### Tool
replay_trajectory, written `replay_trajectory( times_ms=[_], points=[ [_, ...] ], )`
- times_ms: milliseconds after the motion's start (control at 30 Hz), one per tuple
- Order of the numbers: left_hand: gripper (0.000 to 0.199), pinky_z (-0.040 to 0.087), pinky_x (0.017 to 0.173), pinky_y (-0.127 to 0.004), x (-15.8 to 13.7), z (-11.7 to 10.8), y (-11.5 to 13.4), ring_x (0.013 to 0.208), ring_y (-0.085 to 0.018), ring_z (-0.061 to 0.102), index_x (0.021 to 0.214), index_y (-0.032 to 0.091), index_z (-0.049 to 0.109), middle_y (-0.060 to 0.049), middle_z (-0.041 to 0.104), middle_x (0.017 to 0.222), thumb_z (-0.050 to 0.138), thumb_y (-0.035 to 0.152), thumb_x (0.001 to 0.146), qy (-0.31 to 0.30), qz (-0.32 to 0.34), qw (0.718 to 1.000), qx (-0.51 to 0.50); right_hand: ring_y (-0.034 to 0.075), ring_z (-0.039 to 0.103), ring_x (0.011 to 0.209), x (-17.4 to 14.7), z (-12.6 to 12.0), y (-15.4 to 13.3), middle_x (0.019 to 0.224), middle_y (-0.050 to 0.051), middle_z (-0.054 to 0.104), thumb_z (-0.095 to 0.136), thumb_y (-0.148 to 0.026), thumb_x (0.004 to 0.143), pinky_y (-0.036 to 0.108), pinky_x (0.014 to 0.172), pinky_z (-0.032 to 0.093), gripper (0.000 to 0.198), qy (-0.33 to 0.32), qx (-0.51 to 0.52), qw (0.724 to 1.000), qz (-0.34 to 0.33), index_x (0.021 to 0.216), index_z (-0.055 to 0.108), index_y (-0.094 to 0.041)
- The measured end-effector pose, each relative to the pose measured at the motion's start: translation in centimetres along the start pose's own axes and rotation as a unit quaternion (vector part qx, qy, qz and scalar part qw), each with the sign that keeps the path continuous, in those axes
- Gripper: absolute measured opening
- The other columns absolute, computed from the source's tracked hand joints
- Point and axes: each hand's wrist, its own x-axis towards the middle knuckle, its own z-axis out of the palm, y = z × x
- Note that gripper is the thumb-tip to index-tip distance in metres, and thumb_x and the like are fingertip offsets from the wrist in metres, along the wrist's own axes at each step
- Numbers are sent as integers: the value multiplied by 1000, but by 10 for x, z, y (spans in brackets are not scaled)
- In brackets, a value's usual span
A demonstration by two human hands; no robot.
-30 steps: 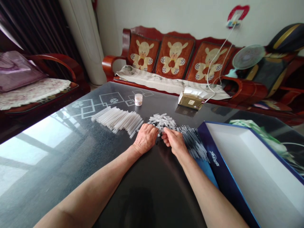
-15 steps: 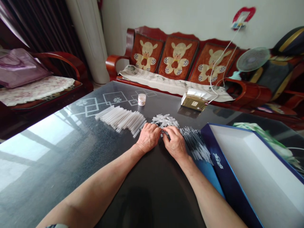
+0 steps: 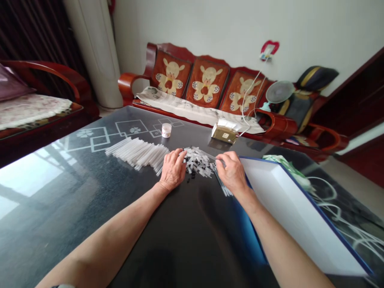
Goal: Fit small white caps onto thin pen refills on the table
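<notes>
My left hand point(image 3: 173, 169) rests at the left edge of a pile of short white pieces point(image 3: 199, 161), its fingers bent and pressed together; whatever is under the fingertips is hidden. Small black pieces point(image 3: 193, 175) lie among and in front of them. To the left of that hand is a spread of long white plastic tubes point(image 3: 136, 153). My right hand point(image 3: 231, 170) pinches a thin pale rod, like a pen refill point(image 3: 211, 155), pointing left over the pile. Just below this hand lies a bundle of slim pen refills point(image 3: 222, 183), partly covered by it.
An open blue box with a white inside point(image 3: 288, 200) stands on the right of the dark table point(image 3: 168, 248). Farther back are a small white tub point(image 3: 166, 130) and a tissue box point(image 3: 224, 133). White cables point(image 3: 339, 212) and a green-white bag point(image 3: 289, 170) lie beyond the box.
My hands, together at the pile before, have moved apart. The right one has gone right, over the refills, with the thin rod. The head view has turned right.
</notes>
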Motion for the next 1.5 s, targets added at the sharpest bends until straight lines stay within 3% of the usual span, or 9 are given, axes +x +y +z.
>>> replay_trajectory(
  times_ms=[133, 267, 400, 600, 1000, 1100, 1267, 1400, 1500],
  points=[
    [41, 41, 99, -44, -1, 6, -5, 119, -28, 50, 130, 14, 51, -17, 55, 128, 44, 17, 90, 15, -5, 1000, -8, 21, 63, 83, -9, -50, 70, 90, 8, 65, 54, -28, 82, 31, 79, 49, 22, 3, -90, 990, 105, 92, 72, -18],
    [37, 43, 95, -41, -2, 11, -9, 111, -26, 54, 124, 15, 54, -14, 59, 122, 43, 16, 90, 13, -1, 1000, -5, 24, 65, 81, -34, -74, 140, 86, 8, 71, 54, -27, 80, 31, 71, 46, 23, -145, -190, 930, 280, 87, 74, -19],
    [32, 44, 88, -39, -3, 13, -10, 98, -24, 58, 116, 17, 61, -12, 65, 110, 41, 17, 91, -23, -18, 999, 14, 22, 66, 79, -52, -71, 166, 82, 6, 73, 51, -26, 81, 29, 67, 43, 25, -291, -181, 868, 360, 79, 75, -22],
    [28, 46, 79, -35, -4, 12, -9, 79, -21, 57, 103, 18, 67, -8, 66, 87, 42, 18, 91, -91, -36, 994, 39, 19, 62, 60, -50, -48, 153, 60, 5, 67, 53, -21, 73, 26, 58, 41, 23, -375, -139, 846, 352, 57, 70, -20],
    [27, 46, 79, -31, -4, 11, -8, 79, -20, 56, 102, 17, 68, -6, 63, 80, 44, 15, 89, -116, -33, 991, 49, 23, 66, 70, -40, -39, 142, 74, 8, 72, 54, -34, 78, 26, 58, 40, 25, -401, -132, 849, 317, 68, 74, -21],
    [27, 46, 79, -32, -3, 10, -8, 78, -20, 56, 102, 17, 68, -6, 62, 79, 44, 15, 89, -116, -29, 992, 50, 24, 66, 73, -31, -49, 127, 78, 8, 73, 50, -33, 82, 27, 59, 39, 28, -342, -180, 871, 302, 73, 73, -21],
    [29, 45, 82, -35, -3, 6, -4, 85, -22, 57, 105, 19, 67, -8, 65, 89, 44, 16, 89, -130, -49, 988, 71, 22, 66, 79, -17, -54, 74, 86, 7, 74, 51, -32, 82, 28, 68, 42, 25, -152, -127, 954, 226, 90, 73, -22],
    [32, 41, 91, -45, -3, 4, 3, 113, -30, 50, 114, 21, 64, -13, 58, 122, 48, 17, 86, -143, -54, 980, 125, 18, 64, 70, -20, -29, 22, 77, 4, 71, 51, -29, 82, 27, 68, 43, 21, -89, -11, 987, 134, 84, 71, -22],
    [31, 40, 91, -47, -2, 3, 8, 118, -32, 46, 113, 20, 63, -14, 56, 123, 46, 17, 87, -186, -68, 969, 147, 17, 61, 66, -32, 3, -8, 73, 4, 68, 49, -26, 83, 27, 66, 43, 21, -68, 55, 993, 82, 79, 69, -21]
  ],
)
